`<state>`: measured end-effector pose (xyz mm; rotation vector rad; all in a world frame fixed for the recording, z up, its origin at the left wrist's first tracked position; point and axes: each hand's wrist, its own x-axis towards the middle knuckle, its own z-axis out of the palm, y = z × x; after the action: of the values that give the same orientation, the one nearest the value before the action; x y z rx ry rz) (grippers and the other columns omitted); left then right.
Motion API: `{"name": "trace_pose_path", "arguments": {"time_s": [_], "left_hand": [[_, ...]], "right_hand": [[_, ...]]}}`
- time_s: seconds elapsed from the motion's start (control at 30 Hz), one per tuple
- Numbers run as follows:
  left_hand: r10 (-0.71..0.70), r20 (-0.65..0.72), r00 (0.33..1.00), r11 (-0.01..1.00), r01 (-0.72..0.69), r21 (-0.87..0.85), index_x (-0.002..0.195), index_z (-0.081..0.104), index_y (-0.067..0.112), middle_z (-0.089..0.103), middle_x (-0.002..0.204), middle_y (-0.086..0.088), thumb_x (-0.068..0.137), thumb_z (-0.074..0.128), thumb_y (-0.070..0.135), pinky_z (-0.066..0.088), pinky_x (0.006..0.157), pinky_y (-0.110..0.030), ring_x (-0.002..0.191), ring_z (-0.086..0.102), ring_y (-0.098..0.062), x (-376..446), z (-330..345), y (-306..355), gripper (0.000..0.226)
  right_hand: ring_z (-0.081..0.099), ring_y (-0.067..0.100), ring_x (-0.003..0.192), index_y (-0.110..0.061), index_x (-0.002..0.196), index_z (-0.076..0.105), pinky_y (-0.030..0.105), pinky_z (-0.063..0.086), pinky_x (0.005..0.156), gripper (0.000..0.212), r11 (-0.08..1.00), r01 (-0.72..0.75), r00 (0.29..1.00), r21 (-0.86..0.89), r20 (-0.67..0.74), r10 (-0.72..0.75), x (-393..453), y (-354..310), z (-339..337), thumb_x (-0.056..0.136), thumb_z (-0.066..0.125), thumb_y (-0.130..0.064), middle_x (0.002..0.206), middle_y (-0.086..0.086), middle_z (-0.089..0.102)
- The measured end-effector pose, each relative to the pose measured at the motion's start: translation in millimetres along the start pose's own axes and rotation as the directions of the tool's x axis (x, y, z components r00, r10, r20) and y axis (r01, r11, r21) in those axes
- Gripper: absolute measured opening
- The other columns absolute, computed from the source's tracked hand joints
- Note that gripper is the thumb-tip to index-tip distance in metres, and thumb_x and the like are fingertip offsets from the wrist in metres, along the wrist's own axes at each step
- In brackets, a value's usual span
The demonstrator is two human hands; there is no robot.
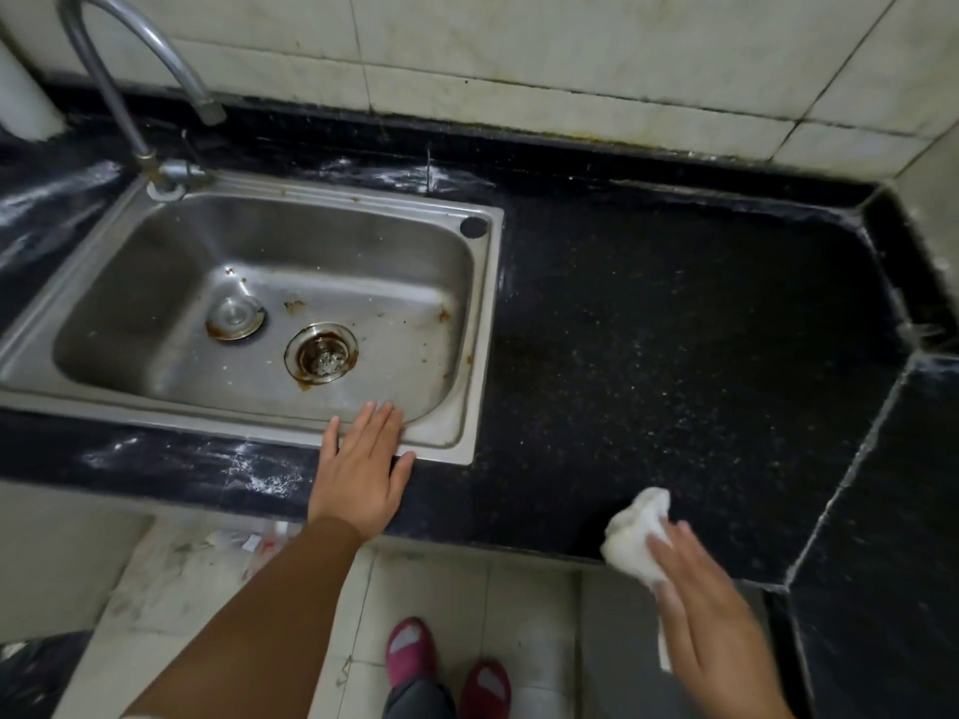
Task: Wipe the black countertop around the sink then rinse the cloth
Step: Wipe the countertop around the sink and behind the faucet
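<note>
From my feed, the black countertop [674, 324] fills most of the view, speckled, with whitish smears along its back edge and on the front strip left of centre. It runs right to a raised black ledge and meets a tiled wall [519, 54] behind. Set into its left part is the steel sink [482, 324], stained with rust around the drain [322, 358]; a round stopper [234, 316] lies on the basin floor just left of the drain. A curved tap [119, 70] rises from the sink's back left corner.

I see the left hand [358, 469] lying flat on the counter's front strip, fingers straight and close together, fingertips reaching over the sink's front rim. The right hand [711, 609] is blurred at the counter's front edge, well right of the sink; its fingers look fairly straight against the cloth [635, 537], but I cannot tell whether they curl round it. The white cloth is bunched, sitting at the counter's front edge.

Below, 2 red slippers [446, 661] stand on the pale floor tiles [467, 589].
</note>
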<state>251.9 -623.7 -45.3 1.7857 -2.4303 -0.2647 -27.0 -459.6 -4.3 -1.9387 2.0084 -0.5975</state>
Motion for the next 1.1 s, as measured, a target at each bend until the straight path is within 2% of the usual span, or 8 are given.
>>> {"name": "trace_pose_path", "arguments": {"time_s": [0.13,0.23,0.3,0.5,0.63,0.77,1.0,1.1], "left_hand": [[-0.003,-0.028,1.000,1.000,0.003,-0.010,0.140,0.035,0.008,0.037,0.146,-0.008,0.084,0.006,0.050,-0.001,0.111,-0.037,0.139,0.024,-0.022,0,1,1,0.076],[-0.019,-0.019,1.000,0.999,0.019,-0.031,0.138,0.039,0.006,0.043,0.142,-0.011,0.087,0.011,0.047,0.006,0.111,-0.040,0.137,0.030,-0.025,-2,2,0,0.071],[-0.010,-0.030,1.000,0.999,0.009,-0.034,0.137,0.040,0.006,0.044,0.141,-0.010,0.087,0.012,0.047,0.007,0.111,-0.040,0.136,0.030,-0.025,-1,2,0,0.071],[0.031,0.011,0.999,0.999,-0.031,-0.039,0.141,0.033,0.009,0.035,0.146,-0.007,0.082,-0.019,0.063,0.005,0.111,-0.038,0.139,0.026,-0.022,-3,-3,-2,0.095],[0.078,-0.014,0.997,0.994,-0.078,-0.078,0.129,0.045,0.006,0.059,0.124,-0.015,0.098,0.003,0.045,0.031,0.104,-0.042,0.121,0.047,-0.027,-8,-19,-17,0.066],[0.171,-0.137,0.976,0.976,-0.187,-0.109,0.129,0.037,0.010,0.057,0.126,-0.018,0.098,0.008,0.043,0.014,0.106,-0.035,0.122,0.032,-0.022,-28,-47,-69,0.053],[0.045,-0.028,0.999,0.999,-0.046,-0.020,0.125,0.040,0.011,0.060,0.121,-0.016,0.099,0.005,0.042,-0.001,0.112,-0.025,0.137,0.016,-0.017,-99,-62,-226,0.054],[-0.050,-0.049,0.998,0.999,0.051,0.018,0.122,0.041,0.009,0.063,0.117,-0.018,0.099,0.005,0.041,0.011,0.110,-0.033,0.120,0.035,-0.024,-116,-63,-276,0.054]], "right_hand": [[0.035,0.038,0.133,-0.006,0.129,0.052,0.052,0.031,0.105,0.075,0.946,-0.246,0.968,-0.210,-0.011,0.249,44,-1,11,0.095,0.000,-0.048,0.140,0.012,0.044],[0.015,0.039,0.141,-0.017,0.142,0.036,0.055,0.016,0.111,0.086,0.893,-0.382,0.902,-0.238,0.113,0.416,73,-11,29,0.076,-0.009,-0.052,0.153,0.004,0.024],[0.038,0.049,0.127,-0.009,0.130,0.050,0.062,0.036,0.096,0.073,0.878,-0.368,0.901,-0.306,0.118,0.418,81,-22,39,0.090,0.002,-0.046,0.140,0.014,0.045],[0.035,0.035,0.120,-0.014,0.120,0.046,0.056,0.033,0.097,0.055,0.905,-0.272,0.956,-0.326,0.017,0.294,62,-70,89,0.099,-0.001,-0.036,0.127,0.012,0.054],[0.043,0.037,0.116,-0.015,0.111,0.057,0.062,0.043,0.086,0.062,0.888,-0.354,0.927,-0.294,0.011,0.374,56,-95,100,0.100,-0.001,-0.033,0.118,0.011,0.061],[0.057,0.052,0.104,-0.009,0.098,0.072,0.067,0.038,0.080,0.077,0.878,-0.427,0.897,-0.217,0.022,0.442,53,-133,122,0.100,0.001,-0.038,0.107,0.019,0.068],[-0.001,0.034,0.144,-0.015,0.141,0.036,0.043,-0.007,0.114,0.042,0.833,-0.554,0.832,0.012,-0.031,0.554,72,-226,165,0.100,0.032,-0.020,0.154,0.014,0.014],[0.029,0.042,0.136,-0.010,0.131,0.052,0.052,0.018,0.112,0.039,0.859,-0.511,0.858,-0.032,-0.072,0.508,89,-265,189,0.097,0.036,-0.023,0.144,0.023,0.036]]}}
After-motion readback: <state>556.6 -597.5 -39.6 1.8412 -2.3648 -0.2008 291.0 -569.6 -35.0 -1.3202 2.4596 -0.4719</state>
